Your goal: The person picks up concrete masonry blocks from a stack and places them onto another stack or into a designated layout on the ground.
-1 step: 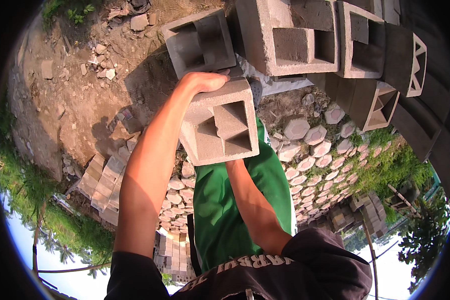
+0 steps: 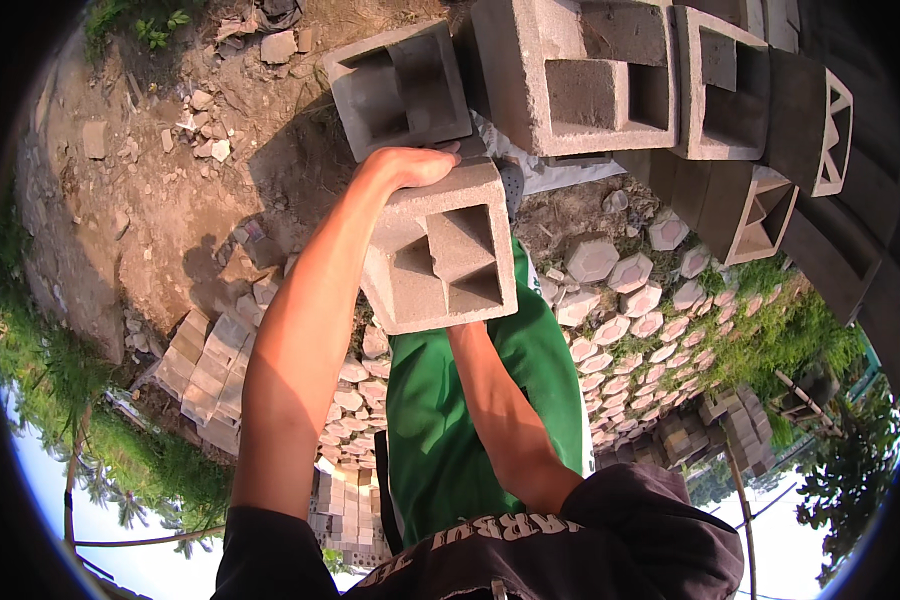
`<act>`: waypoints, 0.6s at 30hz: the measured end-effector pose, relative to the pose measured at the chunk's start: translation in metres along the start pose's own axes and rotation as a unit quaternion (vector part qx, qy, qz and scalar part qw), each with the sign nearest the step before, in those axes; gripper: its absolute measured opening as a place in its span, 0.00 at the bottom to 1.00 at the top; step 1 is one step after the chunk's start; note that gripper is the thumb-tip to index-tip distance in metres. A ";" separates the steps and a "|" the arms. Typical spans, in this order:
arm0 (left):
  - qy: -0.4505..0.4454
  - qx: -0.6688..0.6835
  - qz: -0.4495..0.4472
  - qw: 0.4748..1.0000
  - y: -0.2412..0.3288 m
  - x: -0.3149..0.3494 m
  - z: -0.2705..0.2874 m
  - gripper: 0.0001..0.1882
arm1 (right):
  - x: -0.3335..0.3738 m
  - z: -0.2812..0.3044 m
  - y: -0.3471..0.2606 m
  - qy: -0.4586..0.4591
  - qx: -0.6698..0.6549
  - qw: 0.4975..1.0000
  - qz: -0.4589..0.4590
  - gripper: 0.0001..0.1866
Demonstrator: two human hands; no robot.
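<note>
A grey hollow concrete block (image 2: pixel 440 245) is held in front of my green trousers, its divided openings facing me. My left hand (image 2: pixel 415 166) reaches over its far edge and is closed on it, fingers partly out of sight behind. From below, my right forearm runs up to the block's near side. Only the wrist of my right hand (image 2: pixel 468 333) shows there; the hand bears the block from beneath, its fingers hidden. Just beyond my left hand stands another hollow block (image 2: pixel 398 85) of the same kind.
Larger hollow blocks (image 2: pixel 610 85) stand to the far right, with a triangular-patterned vent block (image 2: pixel 832 135) beside them. Hexagonal pavers (image 2: pixel 630 270) lie in rows at the right. Stacked flat bricks (image 2: pixel 202 365) sit at the left, and rubble (image 2: pixel 208 130) is scattered on the dirt.
</note>
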State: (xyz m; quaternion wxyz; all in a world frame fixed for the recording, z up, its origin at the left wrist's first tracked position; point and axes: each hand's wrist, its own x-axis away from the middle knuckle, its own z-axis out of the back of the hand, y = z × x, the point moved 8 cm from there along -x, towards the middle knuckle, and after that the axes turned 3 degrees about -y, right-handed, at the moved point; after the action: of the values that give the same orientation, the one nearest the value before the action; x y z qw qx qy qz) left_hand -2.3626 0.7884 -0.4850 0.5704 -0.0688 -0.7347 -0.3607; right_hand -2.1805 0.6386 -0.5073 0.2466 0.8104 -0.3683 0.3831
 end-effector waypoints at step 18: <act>0.010 0.042 -0.017 0.999 0.003 0.000 -0.008 0.29 | -0.004 -0.016 -0.003 -0.034 0.015 0.999 0.011 0.27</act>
State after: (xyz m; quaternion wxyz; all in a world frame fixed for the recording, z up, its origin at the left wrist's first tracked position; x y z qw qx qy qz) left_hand -2.3547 0.7862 -0.4832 0.5739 -0.0288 -0.7446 -0.3395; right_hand -2.1870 0.6530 -0.5012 0.2176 0.8222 -0.3798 0.3638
